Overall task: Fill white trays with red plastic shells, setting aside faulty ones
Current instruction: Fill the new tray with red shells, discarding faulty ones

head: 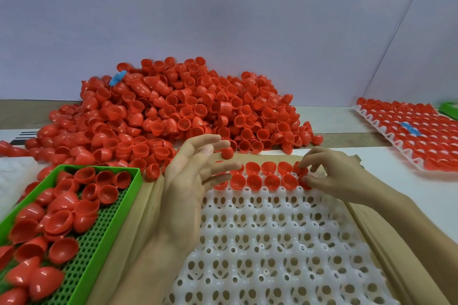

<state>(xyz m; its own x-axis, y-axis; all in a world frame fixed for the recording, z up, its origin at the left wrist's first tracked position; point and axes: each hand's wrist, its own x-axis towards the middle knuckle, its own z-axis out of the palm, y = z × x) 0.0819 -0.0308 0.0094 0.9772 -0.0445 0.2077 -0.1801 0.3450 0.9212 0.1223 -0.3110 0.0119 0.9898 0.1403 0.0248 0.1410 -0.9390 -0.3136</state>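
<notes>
At centre frame, the tray point(272, 242) lies on brown card point(148, 205), with only its two far rows point(252, 173) filled; every nearer pocket is bare. The right hand point(332, 176) is at the right end of those rows, fingertips pinched on a shell point(302, 171) that looks about to be seated. The left hand point(188, 181) hovers over the left end, fingers spread and loosely straight, clamped on nothing. One loose shell point(226, 152) sits just past its fingertips, and I cannot tell whether they touch it.

The pile point(173, 111) fills the upper middle and its front edge comes close to the tray's far side. At lower left, the green basket point(135, 181) holds more shells. At the right edge a full tray point(386, 135) rests well apart.

Risks from here, as I judge them:
- The pinched shell could land tilted or astride two pockets, since the fingers crowd its neighbours.
- Pulling the fingers out could tip the shell beside it.
- The left hand's spread fingers could sweep seated shells out.
- Strays from the pile could roll onto the tray unchecked, letting a faulty one pass.
</notes>
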